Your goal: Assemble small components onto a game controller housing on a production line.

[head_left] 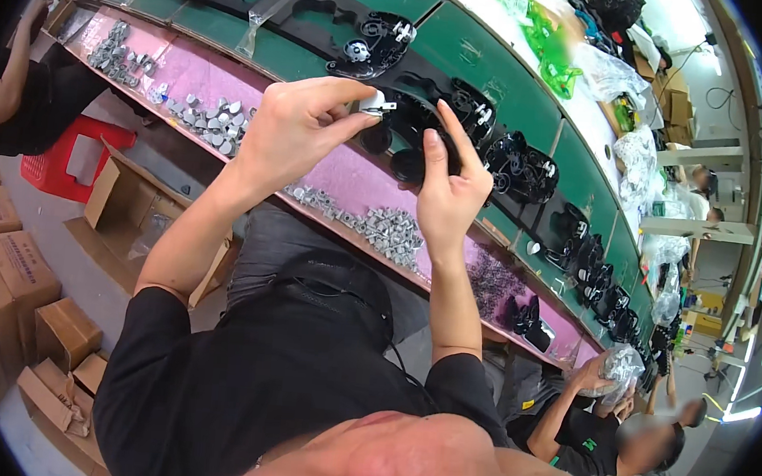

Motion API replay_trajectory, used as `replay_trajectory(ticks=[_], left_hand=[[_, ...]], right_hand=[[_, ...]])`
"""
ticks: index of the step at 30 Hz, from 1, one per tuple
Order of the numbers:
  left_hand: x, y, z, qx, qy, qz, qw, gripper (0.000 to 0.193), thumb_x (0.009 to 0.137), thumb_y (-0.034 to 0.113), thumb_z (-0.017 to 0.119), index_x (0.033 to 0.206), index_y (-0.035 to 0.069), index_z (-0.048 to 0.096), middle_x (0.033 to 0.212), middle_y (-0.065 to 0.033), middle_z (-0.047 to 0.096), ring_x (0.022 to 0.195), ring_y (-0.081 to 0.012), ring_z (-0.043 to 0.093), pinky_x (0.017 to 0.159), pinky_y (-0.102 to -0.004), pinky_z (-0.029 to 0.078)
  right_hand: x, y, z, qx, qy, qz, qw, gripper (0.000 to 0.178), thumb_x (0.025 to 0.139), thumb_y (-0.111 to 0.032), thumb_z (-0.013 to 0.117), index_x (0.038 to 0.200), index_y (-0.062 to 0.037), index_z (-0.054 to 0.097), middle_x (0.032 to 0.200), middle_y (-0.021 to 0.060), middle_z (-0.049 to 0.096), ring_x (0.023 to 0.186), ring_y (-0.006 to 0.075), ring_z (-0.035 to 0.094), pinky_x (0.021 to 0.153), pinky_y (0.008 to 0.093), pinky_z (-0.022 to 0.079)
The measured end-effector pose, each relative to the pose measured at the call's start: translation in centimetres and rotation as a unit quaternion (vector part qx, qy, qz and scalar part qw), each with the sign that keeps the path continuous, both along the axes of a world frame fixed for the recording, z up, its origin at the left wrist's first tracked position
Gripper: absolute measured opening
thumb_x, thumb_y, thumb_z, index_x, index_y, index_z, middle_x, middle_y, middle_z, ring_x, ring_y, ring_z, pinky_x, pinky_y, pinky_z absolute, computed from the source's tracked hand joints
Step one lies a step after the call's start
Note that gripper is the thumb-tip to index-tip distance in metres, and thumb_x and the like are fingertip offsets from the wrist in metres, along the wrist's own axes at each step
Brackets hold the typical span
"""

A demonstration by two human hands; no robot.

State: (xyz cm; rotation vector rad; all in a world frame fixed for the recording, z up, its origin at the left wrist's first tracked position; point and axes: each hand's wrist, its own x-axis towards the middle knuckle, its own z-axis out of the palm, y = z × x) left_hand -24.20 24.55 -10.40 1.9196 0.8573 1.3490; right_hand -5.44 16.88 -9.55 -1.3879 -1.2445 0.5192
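Left hand (296,128) pinches a small white part (375,103) at a black housing (420,134) steadied by right-hand (448,185) fingers; fitted housings line the far worktop (500,95), loose grey parts (391,230) remain near.

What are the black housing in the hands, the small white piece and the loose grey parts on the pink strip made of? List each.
Black housing: apparently moulded plastic, glossy, with highlights on its curved edges.
Small white piece, pinched by the left hand: probably plastic; too small to tell.
Grey parts: dull silvery, metal or grey plastic; unclear.
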Motion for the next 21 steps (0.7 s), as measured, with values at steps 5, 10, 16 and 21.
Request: replay_trajectory(ticks=[5,10,16,21], left_hand=[[0.4,-1.0,0.6,-0.032,0.092,0.005,0.995,0.027,0.084,0.003,0.084,0.110,-0.002,0.078,0.099,-0.0125,0.079,0.076,-0.0154,0.073,0.070,-0.0286,0.061],[0.2,-1.0,0.2,0.130,0.132,0.062,0.981,0.034,0.081,0.001,0.084,0.114,0.000,0.074,0.105,-0.0129,0.075,0.088,-0.0230,0.072,0.079,-0.0344,0.059],[-0.6,0.3,0.3,0.102,0.186,-0.105,0.972,0.040,0.083,-0.003,0.078,0.122,-0.001,0.069,0.108,-0.0141,0.071,0.098,-0.0307,0.070,0.085,-0.0372,0.056],[-0.8,0.2,-0.6,0.143,0.180,-0.093,0.969,0.025,0.079,-0.003,0.080,0.102,-0.002,0.070,0.103,-0.0145,0.074,0.093,-0.0319,0.072,0.081,-0.0378,0.057]], right_hand=[[0.7,-0.9,-3.2,0.045,-0.102,-0.020,0.994,0.034,0.104,-0.009,0.067,0.137,-0.0016,0.069,0.089,0.0045,0.073,0.057,0.0048,0.059,0.045,0.0220,0.047],[0.1,-2.1,-1.6,-0.039,0.130,0.008,0.991,0.033,0.103,-0.013,0.070,0.134,-0.0015,0.071,0.081,0.0017,0.068,0.051,0.0031,0.055,0.041,0.0223,0.042],[1.7,-2.5,-1.0,-0.139,0.167,0.038,0.975,0.033,0.104,-0.019,0.070,0.133,-0.0026,0.072,0.071,-0.0033,0.063,0.047,0.0028,0.052,0.041,0.0218,0.041],[1.7,-2.5,-1.0,-0.163,0.188,0.039,0.968,0.031,0.104,-0.019,0.070,0.130,-0.0023,0.074,0.072,-0.0016,0.064,0.045,0.0041,0.053,0.038,0.0215,0.039]])
